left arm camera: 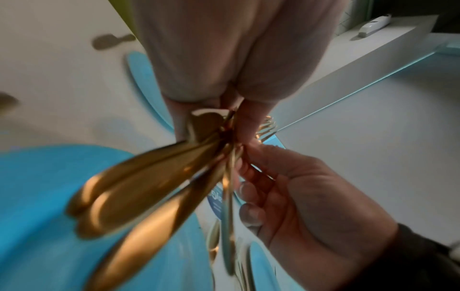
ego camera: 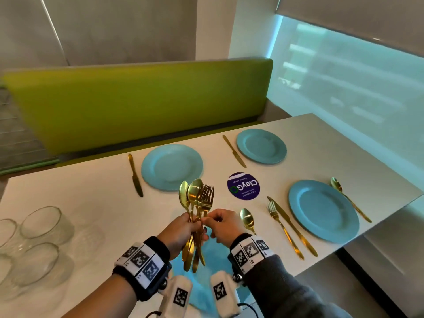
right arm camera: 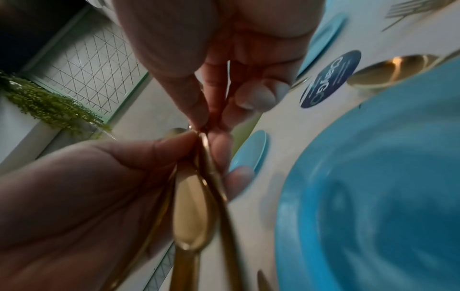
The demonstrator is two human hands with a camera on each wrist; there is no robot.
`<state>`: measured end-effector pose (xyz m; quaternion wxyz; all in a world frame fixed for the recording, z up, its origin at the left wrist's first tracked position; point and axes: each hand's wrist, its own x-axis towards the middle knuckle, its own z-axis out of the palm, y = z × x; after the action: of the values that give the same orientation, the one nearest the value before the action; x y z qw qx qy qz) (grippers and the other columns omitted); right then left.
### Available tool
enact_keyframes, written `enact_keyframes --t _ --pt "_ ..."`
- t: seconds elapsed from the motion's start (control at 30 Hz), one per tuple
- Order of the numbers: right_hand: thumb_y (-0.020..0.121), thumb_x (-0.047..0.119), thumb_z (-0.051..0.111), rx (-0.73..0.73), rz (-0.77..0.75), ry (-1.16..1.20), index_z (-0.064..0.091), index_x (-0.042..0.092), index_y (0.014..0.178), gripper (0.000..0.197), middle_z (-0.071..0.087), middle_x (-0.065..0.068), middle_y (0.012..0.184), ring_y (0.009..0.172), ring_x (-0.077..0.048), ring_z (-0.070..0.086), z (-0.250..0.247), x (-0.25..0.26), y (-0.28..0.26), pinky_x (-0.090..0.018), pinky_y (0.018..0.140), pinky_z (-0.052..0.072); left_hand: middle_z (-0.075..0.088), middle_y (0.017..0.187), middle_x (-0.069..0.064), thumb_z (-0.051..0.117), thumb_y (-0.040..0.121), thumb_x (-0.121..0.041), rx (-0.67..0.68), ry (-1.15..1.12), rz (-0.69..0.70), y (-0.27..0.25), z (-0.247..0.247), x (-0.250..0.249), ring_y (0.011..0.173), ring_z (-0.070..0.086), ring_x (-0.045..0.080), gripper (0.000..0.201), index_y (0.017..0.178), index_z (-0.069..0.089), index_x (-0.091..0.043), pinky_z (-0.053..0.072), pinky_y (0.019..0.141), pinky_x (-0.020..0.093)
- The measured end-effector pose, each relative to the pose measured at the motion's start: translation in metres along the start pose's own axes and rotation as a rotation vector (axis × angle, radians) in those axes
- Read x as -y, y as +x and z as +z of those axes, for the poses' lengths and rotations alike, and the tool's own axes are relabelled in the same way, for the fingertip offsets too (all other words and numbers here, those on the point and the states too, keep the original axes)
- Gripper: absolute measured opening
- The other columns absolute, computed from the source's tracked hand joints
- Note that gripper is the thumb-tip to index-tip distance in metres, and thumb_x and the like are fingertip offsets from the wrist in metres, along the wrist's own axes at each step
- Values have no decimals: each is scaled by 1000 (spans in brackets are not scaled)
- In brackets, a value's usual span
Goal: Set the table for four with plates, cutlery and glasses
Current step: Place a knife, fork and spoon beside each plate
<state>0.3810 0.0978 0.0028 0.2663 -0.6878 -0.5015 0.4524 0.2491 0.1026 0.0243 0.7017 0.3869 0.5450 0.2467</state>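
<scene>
A person's left hand clutches a fanned bundle of gold-coloured metal spoons and forks upright above the near edge of the white rectangular table, fingers curled round the handles. The right hand meets it from the side, thumb and forefinger pinching one slim handle in the bundle, apparently to draw a single piece free. Directly beneath the hands lies the nearest round blue plate, mostly hidden by the wrists.

The pieces overlap tightly, so the likeliest slip is a neighbouring fork or spoon being dragged out with the chosen one and falling onto that plate. The smooth metal and a loosened left-hand hold would cause it.

At near left stands a cluster of clear drinking glasses, not yet shared out. A wide swing of the bundle toward them could knock one over.

To the right, a second blue plate already has a gold fork and gold knife on one side and a gold spoon on the other. Another gold spoon lies just beside the right hand.

Farther off, past a round dark-blue printed sticker, two more blue plates each have only a gold knife beside them, so those settings look unfinished. Behind the table runs a green upholstered bench.
</scene>
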Motion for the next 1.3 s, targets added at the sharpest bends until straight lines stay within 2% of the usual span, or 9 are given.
enact_keyframes --t 0.2,0.37,0.43,0.5,0.67,0.77,0.9,1.13,1.3 --pt "89 21 59 47 67 14 57 22 61 29 65 1 71 43 -10 48 54 9 -26 -21 40 39 55 78 11 37 98 -3 -207 -19 21 -22 -72 19 67 56 21 20 80 46 -8 46 62 34" --pt "85 21 64 223 237 -219 60 19 60 25 65 -8 80 46 -10 47 109 5 -49 -25 53 47 52 75 11 40 97 -3 -356 -80 52 -40 -132 22 62 53 22 20 79 47 -8 47 58 33" --pt "83 18 66 298 282 -324 70 11 79 9 66 -9 89 55 -12 54 131 4 -54 -32 74 55 50 72 10 40 96 -2 -370 -86 62 -47 -147 25 60 50 20 21 78 48 -8 47 55 31" --pt "85 19 66 304 305 -449 67 4 110 30 68 -9 109 71 -17 61 148 -1 -52 -31 90 53 49 71 9 41 96 -2 -363 -81 62 -54 -156 29 58 49 19 21 77 48 -8 47 51 29" --pt "82 29 68 198 349 -589 64 2 112 40 66 -3 97 95 -18 66 163 -6 -45 -18 77 49 48 70 9 44 95 -1 -348 -84 46 -67 -170 42 60 50 20 20 77 51 -7 47 56 32" --pt "82 32 68 173 357 -609 59 3 118 46 59 0 81 79 -14 60 163 -6 -40 -17 60 44 48 70 9 44 94 0 -322 -92 40 -73 -173 46 60 50 20 19 78 53 -5 47 57 32" --pt "82 24 65 169 361 -573 59 6 122 45 59 -11 126 118 -25 55 163 -11 -37 -28 91 46 48 70 10 42 95 2 -299 -112 50 -79 -173 46 60 50 21 21 78 54 -4 45 58 33" --pt "88 29 57 83 169 -685 66 8 110 31 66 -3 96 90 -18 64 161 13 -48 -27 84 54 50 69 11 43 94 2 -251 -143 63 -85 -170 34 59 52 20 20 79 55 -3 48 55 29" --pt "88 28 58 -135 -409 -623 69 27 107 22 68 5 106 98 -16 63 144 70 -55 -27 82 50 54 67 12 41 94 3 -202 -111 50 -87 -167 22 59 55 22 16 85 52 -1 48 47 24"
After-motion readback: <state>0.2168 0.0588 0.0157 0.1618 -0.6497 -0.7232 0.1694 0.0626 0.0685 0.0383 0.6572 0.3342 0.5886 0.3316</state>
